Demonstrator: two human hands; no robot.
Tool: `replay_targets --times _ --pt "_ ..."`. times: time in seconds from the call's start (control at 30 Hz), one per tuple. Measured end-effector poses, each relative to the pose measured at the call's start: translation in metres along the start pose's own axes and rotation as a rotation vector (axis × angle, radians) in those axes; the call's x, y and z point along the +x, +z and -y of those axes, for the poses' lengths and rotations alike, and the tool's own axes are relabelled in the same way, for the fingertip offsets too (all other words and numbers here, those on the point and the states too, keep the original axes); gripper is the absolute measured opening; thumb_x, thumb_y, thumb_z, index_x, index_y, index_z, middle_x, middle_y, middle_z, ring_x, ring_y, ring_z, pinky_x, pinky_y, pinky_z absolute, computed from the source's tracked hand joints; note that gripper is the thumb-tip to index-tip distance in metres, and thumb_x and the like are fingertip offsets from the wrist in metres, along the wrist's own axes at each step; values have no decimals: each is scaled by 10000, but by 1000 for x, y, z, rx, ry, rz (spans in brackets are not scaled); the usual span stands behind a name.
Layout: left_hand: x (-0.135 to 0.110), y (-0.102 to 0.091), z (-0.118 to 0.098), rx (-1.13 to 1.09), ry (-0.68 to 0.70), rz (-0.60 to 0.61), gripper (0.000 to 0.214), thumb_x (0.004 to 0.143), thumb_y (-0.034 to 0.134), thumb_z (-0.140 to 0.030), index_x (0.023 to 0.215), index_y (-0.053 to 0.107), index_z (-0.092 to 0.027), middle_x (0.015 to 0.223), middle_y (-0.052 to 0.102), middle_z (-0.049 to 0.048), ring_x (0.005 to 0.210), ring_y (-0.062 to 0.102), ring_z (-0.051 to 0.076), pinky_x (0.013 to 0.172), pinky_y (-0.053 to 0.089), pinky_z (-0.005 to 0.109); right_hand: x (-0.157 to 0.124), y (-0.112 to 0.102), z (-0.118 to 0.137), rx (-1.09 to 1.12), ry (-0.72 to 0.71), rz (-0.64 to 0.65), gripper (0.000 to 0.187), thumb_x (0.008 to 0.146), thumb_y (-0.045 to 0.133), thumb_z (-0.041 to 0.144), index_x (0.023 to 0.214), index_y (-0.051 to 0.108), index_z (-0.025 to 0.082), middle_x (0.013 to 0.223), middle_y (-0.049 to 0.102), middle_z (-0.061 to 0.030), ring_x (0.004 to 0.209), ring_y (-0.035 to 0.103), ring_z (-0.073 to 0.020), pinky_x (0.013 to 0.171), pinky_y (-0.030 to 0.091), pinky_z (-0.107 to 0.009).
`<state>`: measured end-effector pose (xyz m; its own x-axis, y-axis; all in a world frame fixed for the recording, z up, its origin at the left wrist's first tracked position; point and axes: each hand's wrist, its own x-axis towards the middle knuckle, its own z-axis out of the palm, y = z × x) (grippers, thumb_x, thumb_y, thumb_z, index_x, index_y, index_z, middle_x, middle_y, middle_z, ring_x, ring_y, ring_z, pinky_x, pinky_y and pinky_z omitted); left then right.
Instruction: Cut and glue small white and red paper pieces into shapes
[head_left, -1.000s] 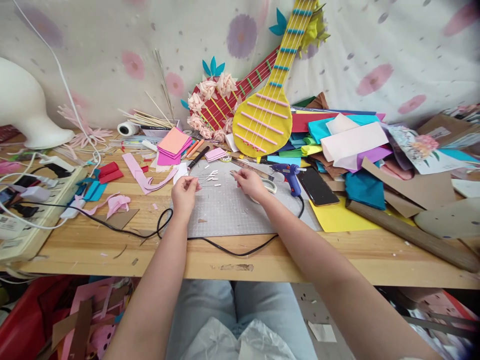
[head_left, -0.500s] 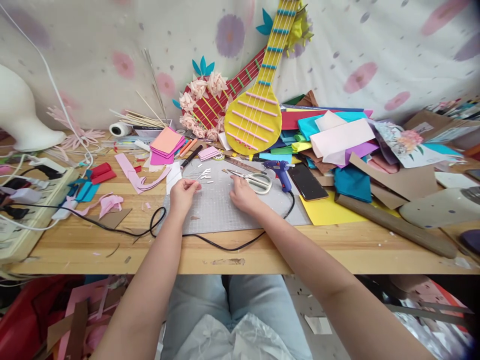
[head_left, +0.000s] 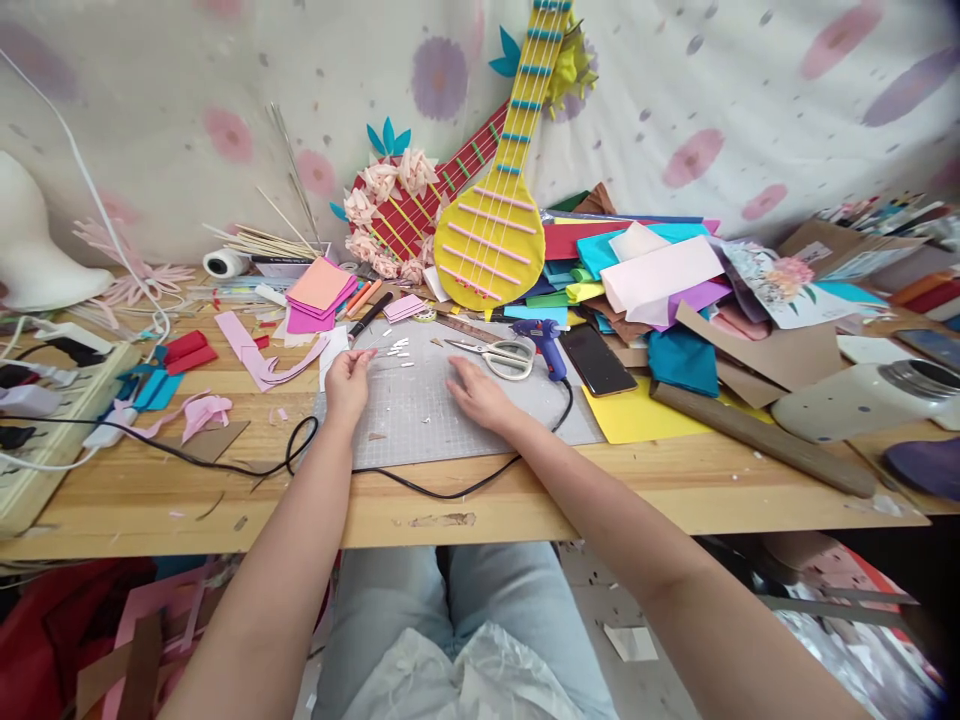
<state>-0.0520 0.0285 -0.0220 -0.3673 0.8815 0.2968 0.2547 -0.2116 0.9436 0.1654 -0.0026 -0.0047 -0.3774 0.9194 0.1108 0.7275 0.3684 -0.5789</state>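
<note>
My left hand (head_left: 349,385) is at the left side of the grey cutting mat (head_left: 420,430), thumb and fingertips pinched together. Whatever is between them is too small to make out. Just past those fingertips lie several small white pieces (head_left: 399,346) on the mat. My right hand (head_left: 477,393) is open over the mat, fingers apart and nothing in them. Right beyond it rest the scissors (head_left: 511,358) with pale handles, blades pointing left. A blue hot glue gun (head_left: 551,350) lies to the right of the scissors, its black cord running along the front of the mat.
A yellow paper-covered lute shape (head_left: 491,245) and a red one with pink flowers lean at the back. A black phone (head_left: 598,360), heaped coloured sheets (head_left: 660,270) and a brown tube (head_left: 761,440) lie right. A power strip (head_left: 67,430) is left.
My right hand has drawn back slightly from the scissors and its fingers have spread. My left hand stays pinched near the white pieces. The view has turned a little to the right.
</note>
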Motion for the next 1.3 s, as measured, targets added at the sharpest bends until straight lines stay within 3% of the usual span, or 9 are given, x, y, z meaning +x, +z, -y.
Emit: replay_targets --times 0.13,0.27,0.43,0.6,0.77,0.87,0.97,1.17,1.3 --pt "-2 1 -13 -123 28 -79 145 728 551 -300 754 530 -159 859 678 64 850 633 142 860 446 303 -6 19 23 -95 23 52 710 825 429 463 1328 312 -24 1430 219 -217 1352 120 -307 1108 87 -457" --pt "7 -8 -38 -204 56 -126 147 684 603 -248 707 485 -163 773 673 39 787 647 137 823 474 304 -10 31 57 228 -485 392 585 878 286 492 1368 305 172 1423 318 -43 1324 263 -158 1098 213 -312" --pt "23 -26 -68 -258 70 -143 177 631 658 -231 702 519 -149 756 675 42 779 656 160 797 504 322 9 29 52 97 -90 145 633 847 414 434 1345 325 54 1428 266 -156 1348 183 -245 1107 146 -411" --pt "23 -29 -74 -240 39 -18 178 649 639 -282 729 576 -135 731 682 50 778 657 166 829 504 346 12 35 66 353 -433 419 452 862 396 411 1240 499 187 1301 493 -45 1223 430 -171 1047 307 -312" --pt "22 -30 -65 -267 -6 1 211 659 630 -327 737 584 -136 790 687 73 783 659 168 837 498 369 20 25 59 241 -106 101 431 822 474 276 1232 499 145 1303 485 -102 1216 436 -203 1038 301 -375" --pt "21 -28 -59 -215 -60 39 240 612 667 -336 710 591 -131 739 683 67 750 656 172 818 500 370 19 28 53 299 -246 305 395 746 581 290 1122 589 169 1267 525 -77 1244 399 -216 1071 231 -395" --pt "18 -29 -52 -112 -83 79 259 553 703 -329 681 596 -132 690 675 50 712 647 170 799 498 360 18 31 45 621 -299 443 303 793 489 388 958 650 190 1032 664 -26 1015 579 -158 947 391 -316" --pt "17 -45 -35 95 -95 -29 291 466 754 -325 594 564 -146 562 618 9 607 613 159 675 498 320 27 11 -1 768 141 -171 228 725 511 397 722 542 171 681 592 11 565 514 -89 572 418 -229" --pt "18 -47 -35 34 -153 46 271 462 759 -296 606 592 -136 589 646 33 608 620 167 671 507 327 30 5 -17 675 191 -380 285 725 492 408 571 367 203 516 363 59 491 351 -82 495 310 -218"
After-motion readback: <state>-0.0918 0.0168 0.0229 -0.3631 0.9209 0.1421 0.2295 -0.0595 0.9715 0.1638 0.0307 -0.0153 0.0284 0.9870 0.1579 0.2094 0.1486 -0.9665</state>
